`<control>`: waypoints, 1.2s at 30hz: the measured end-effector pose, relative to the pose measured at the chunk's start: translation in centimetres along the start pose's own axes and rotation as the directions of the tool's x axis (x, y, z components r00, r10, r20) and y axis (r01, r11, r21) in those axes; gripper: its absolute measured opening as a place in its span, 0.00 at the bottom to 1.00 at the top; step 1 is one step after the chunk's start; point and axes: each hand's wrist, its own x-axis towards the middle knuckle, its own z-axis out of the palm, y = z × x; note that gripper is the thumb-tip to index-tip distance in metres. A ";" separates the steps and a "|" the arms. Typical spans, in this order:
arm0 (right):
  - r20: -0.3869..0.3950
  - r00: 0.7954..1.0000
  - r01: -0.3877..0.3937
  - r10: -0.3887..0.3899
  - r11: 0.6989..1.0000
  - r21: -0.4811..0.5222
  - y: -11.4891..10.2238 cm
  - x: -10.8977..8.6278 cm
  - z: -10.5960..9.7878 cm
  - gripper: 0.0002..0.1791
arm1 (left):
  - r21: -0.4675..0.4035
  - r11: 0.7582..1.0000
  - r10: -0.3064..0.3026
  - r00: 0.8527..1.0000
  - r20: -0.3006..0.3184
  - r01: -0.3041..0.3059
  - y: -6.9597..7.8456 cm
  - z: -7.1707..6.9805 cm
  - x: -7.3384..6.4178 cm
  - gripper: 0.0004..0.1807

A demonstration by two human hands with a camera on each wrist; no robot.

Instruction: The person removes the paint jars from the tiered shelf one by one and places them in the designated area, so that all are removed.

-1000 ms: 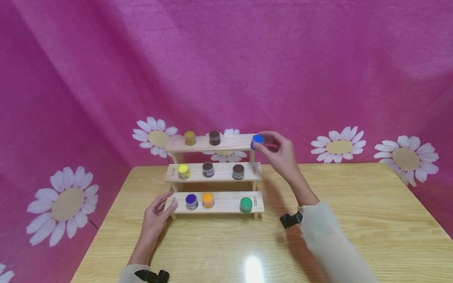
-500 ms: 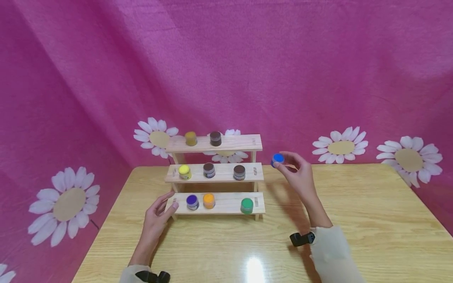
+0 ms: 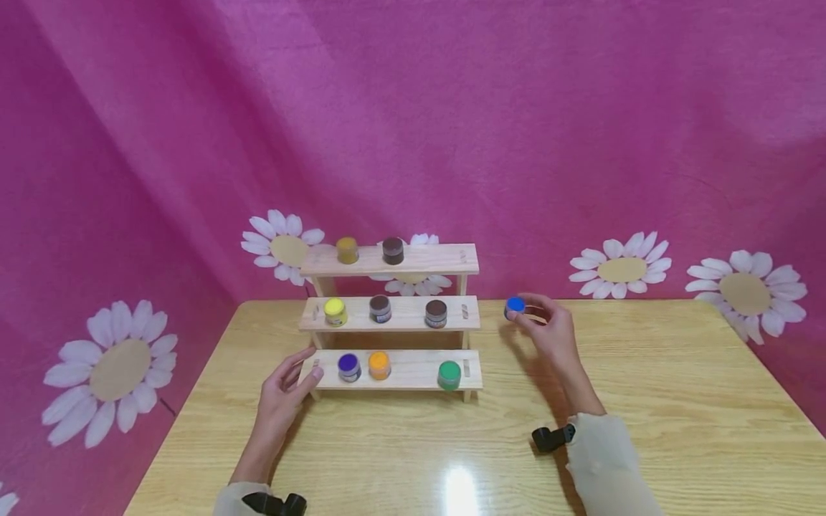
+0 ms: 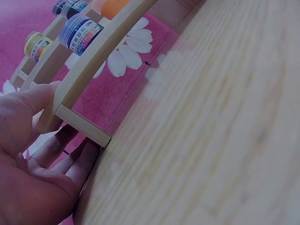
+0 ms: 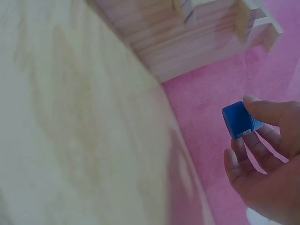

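My right hand (image 3: 553, 335) pinches a small blue paint jar (image 3: 514, 307) between thumb and fingers, to the right of a three-tier wooden shelf rack (image 3: 416, 365). In the right wrist view the blue jar (image 5: 238, 120) is tilted, with the thumb across one end. My left hand (image 3: 281, 395) grips the left end of the rack's lowest tier. The left wrist view shows that thumb on the board's end and the fingers down around the leg (image 4: 84, 125). Purple (image 3: 349, 366), orange (image 3: 379, 364) and green (image 3: 449, 374) paint jars stand on the bottom tier.
The middle tier holds a yellow jar (image 3: 335, 311) and two dark brown jars (image 3: 435, 313). An ochre jar (image 3: 347, 250) and a dark jar (image 3: 392, 251) stand on the top tier. Behind the wooden table (image 3: 677, 387) hangs a pink cloth (image 3: 516, 129) with daisies.
My right hand has carried the blue jar off the right end of the top tier, moving right and down beside the rack. The left hand has stayed at the lowest tier.
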 end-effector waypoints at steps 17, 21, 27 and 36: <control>0.022 0.994 -0.100 0.105 0.983 -0.157 2.2 0.3 0.1 0.24 | -0.004 1.000 0.007 1.000 -0.011 -0.007 0.1 0.0 0.2 0.28; 0.015 0.994 -0.108 0.111 0.983 -0.152 2.3 0.3 0.2 0.23 | -0.007 1.000 0.008 1.000 -0.007 -0.008 0.0 0.0 0.2 0.28; 0.011 0.990 -0.135 0.138 0.979 -0.151 2.4 0.3 0.3 0.23 | -0.003 1.000 0.013 1.000 -0.005 -0.013 0.1 -0.1 0.1 0.28; 0.034 0.993 -0.108 0.113 0.986 -0.124 2.4 0.2 0.1 0.25 | 0.000 1.000 0.010 1.000 -0.008 -0.010 0.0 0.0 0.2 0.28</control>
